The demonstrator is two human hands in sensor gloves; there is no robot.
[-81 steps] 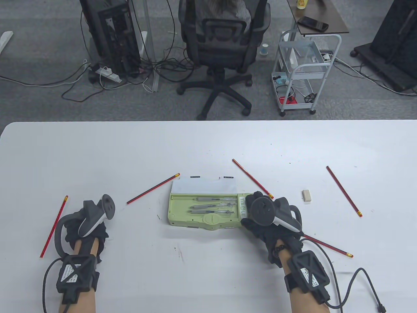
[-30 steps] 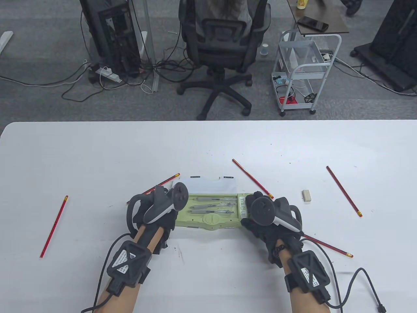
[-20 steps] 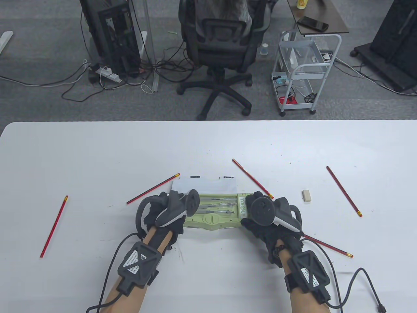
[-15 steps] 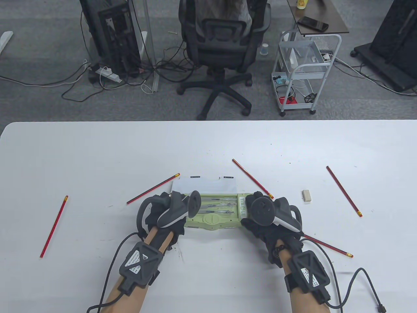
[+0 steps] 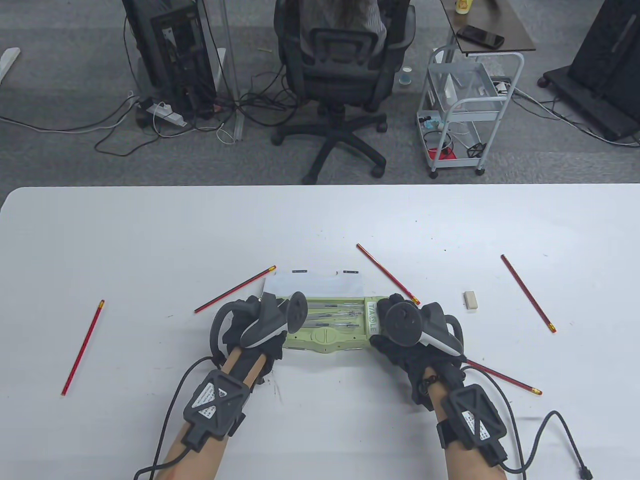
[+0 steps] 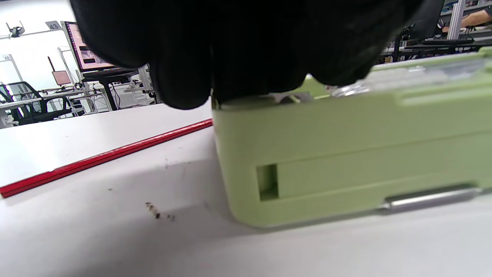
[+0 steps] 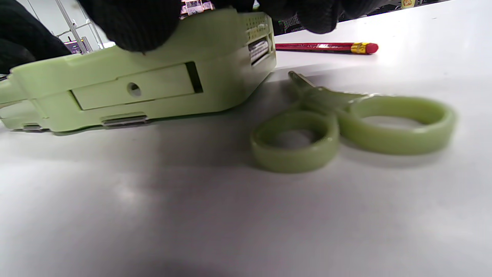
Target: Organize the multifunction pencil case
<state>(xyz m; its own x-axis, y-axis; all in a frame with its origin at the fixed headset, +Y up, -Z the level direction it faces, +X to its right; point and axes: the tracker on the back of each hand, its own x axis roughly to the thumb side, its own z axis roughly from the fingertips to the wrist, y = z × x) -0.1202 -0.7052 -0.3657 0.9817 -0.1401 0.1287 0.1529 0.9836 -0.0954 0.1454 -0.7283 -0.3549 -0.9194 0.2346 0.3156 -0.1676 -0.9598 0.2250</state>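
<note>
Left hand [image 5: 252,325] has come in from the worktop's [image 5: 320,220] left side onto the left end of the green pencil case [image 5: 330,327]; right hand [image 5: 407,332] unchanged on the right end. Both grips rest fingers on the case top; how tightly, cannot tell. Case sits centre-front, lid open. Advice: press evenly, avoid sliding it onto the scissors [image 7: 346,123].

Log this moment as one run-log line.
left hand: rests on pencil case left end | right hand: holds right end | case: open, pens inside | scissors: beside case | pencils: loose on table
</note>
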